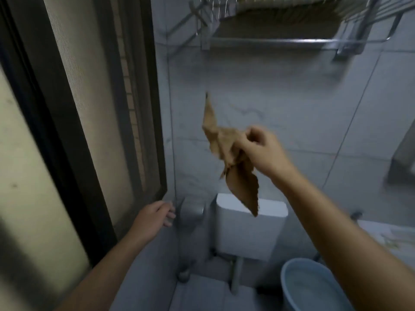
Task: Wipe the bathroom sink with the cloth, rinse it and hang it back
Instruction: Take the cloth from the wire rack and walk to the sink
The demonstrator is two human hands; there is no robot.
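Right hand (260, 145) is raised in front of the tiled wall (280, 97), its fingers curled tight around the middle of the brown cloth (226, 149). One pointed corner of the cloth sticks up above the fist and a wider flap hangs down below it, its tip in front of the upper edge of the white cistern (249, 230). The cloth hangs in the air, well below the metal rail (269, 41) fixed high on the wall and touching neither the rail nor the cistern. Above the rail a wire rack (280, 10) holds something brownish, too blurred to name. Left hand (155, 217) is low, at the bottom corner of the dark window frame (74, 131), fingers loosely bent and holding nothing that shows; its fingertips seem to touch the wall edge beside a grey fitting (190, 212), though motion blur makes the contact uncertain. Below the cistern grey pipes (235, 277) run down to the floor. A blue bucket (289, 274) stands at the lower right, partly hidden by the right forearm, with water inside.
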